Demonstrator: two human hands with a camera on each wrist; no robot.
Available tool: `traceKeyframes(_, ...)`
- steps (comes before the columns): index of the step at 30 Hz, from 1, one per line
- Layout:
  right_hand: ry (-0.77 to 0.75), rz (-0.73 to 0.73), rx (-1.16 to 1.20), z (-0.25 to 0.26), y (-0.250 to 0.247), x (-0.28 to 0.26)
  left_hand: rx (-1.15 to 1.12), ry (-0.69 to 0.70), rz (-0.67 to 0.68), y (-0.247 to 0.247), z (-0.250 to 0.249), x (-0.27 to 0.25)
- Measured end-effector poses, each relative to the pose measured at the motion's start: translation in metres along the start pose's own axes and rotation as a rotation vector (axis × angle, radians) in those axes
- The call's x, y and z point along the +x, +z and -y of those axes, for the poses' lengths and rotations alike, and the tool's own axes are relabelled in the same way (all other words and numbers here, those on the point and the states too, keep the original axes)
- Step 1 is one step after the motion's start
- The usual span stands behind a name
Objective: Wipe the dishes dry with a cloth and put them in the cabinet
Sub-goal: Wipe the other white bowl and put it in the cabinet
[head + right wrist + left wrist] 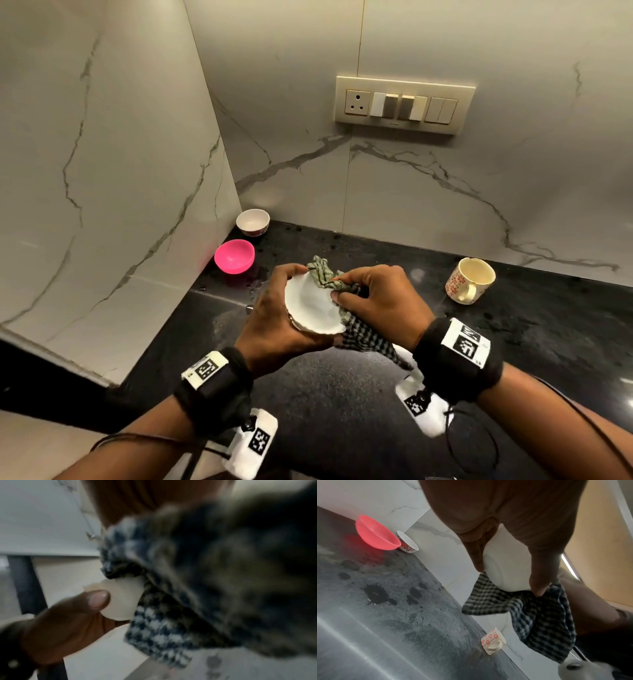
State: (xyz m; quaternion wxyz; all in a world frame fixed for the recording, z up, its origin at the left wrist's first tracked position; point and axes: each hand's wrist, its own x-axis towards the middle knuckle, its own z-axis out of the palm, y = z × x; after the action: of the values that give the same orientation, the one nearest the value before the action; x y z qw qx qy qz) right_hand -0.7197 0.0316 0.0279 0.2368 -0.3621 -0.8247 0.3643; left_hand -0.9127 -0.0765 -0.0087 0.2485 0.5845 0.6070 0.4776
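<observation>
My left hand (274, 315) grips a small white bowl (310, 305) above the black counter, tilted so its inside faces me. In the left wrist view its fingers curl round the bowl's (503, 563) underside. My right hand (373, 301) pinches a checked cloth (329, 277) and presses it against the bowl's right rim. The cloth (539, 618) hangs down below the bowl. In the blurred right wrist view the cloth (197, 588) fills most of the picture, with the bowl (123, 599) and the left thumb beside it.
A pink bowl (234, 256) and a small white patterned bowl (252, 222) stand in the back left corner. A flowered mug (471, 279) stands at the right near the marble wall. Water drops lie on the black counter (342, 394). A switch panel (404, 104) is on the wall.
</observation>
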Motion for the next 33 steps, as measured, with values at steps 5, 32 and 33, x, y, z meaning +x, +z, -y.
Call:
traceKeyframes(5,-0.108,-0.009,-0.368,0.011,-0.012,0.008,0.054,-0.066,0.069,-0.007,0.006,-0.003)
traceKeyframes(32,-0.86,0.741,-0.93,0.007,-0.036,0.008,-0.208,-0.075,0.299,-0.017,-0.009,0.0)
traceKeyframes(33,-0.908,0.718,-1.001,0.004,-0.037,0.011,-0.214,-0.085,0.324,-0.017,-0.009,0.001)
